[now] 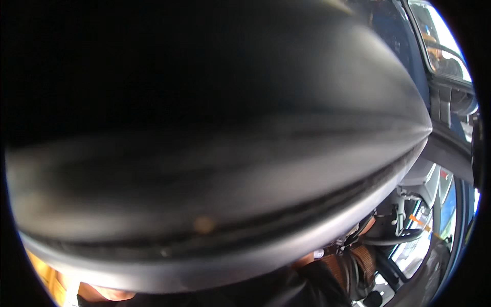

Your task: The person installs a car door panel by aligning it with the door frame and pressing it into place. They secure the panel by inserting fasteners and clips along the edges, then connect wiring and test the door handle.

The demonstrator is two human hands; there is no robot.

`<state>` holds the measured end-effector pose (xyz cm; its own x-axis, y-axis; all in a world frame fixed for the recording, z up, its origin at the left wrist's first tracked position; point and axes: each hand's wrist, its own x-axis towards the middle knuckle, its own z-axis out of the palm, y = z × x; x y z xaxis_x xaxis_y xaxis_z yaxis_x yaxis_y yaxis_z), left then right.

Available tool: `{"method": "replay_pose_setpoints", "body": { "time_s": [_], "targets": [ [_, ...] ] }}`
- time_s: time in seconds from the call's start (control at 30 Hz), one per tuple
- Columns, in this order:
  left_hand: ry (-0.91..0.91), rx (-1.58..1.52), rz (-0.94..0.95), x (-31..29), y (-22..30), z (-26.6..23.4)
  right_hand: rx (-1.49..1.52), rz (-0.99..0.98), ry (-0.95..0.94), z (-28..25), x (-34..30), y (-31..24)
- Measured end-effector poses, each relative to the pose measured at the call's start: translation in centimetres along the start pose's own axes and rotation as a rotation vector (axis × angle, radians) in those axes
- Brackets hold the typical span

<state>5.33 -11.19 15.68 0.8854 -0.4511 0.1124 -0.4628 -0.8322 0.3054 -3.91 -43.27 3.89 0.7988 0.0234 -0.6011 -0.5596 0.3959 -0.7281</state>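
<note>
- A large black, smooth, curved panel fills most of the view, very close and blurred; a pale silver-grey rim runs along its lower edge, and a small round tan spot shows above that rim.
- Writing: a small red mark on a pale surface right of the panel is too tiny to read.
- Left hand: a patch of bare skin shows under the panel's lower left; whether fingers are spread, pressed together or pinching, I cannot tell.
- Right hand: another bit of skin shows beneath the panel's lower right, beside black clothing; its grip cannot be told either.
- Below the panel's right end sit brown ribbed pieces among black straps or fittings, too cluttered to identify.
- Right of the panel: a narrow orange strip and grey moulded parts.
- Room: a dark-framed bright window and a dark blue surface beyond the panel's upper right; something yellow at its lower left.
</note>
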Motion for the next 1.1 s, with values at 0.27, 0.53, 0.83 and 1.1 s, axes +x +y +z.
{"method": "replay_pose_setpoints", "body": {
  "time_s": [0.27,0.53,0.83,1.1],
  "targets": [
    [0.010,-0.071,-0.005,-0.6,-0.1,0.7,-0.132,-0.249,-0.830,4.2,3.4,-4.5],
    [0.082,0.024,0.066,-0.1,0.2,1.3,0.361,-1.055,-1.208,9.3,3.5,-14.8],
    [0.030,-0.025,-0.040,-2.3,-0.2,1.8,0.425,-1.049,-0.967,8.3,0.9,-15.7],
    [0.034,-0.058,-0.066,-1.9,0.1,1.9,0.440,-1.033,-0.960,7.9,1.1,-15.7]
  ]
}}
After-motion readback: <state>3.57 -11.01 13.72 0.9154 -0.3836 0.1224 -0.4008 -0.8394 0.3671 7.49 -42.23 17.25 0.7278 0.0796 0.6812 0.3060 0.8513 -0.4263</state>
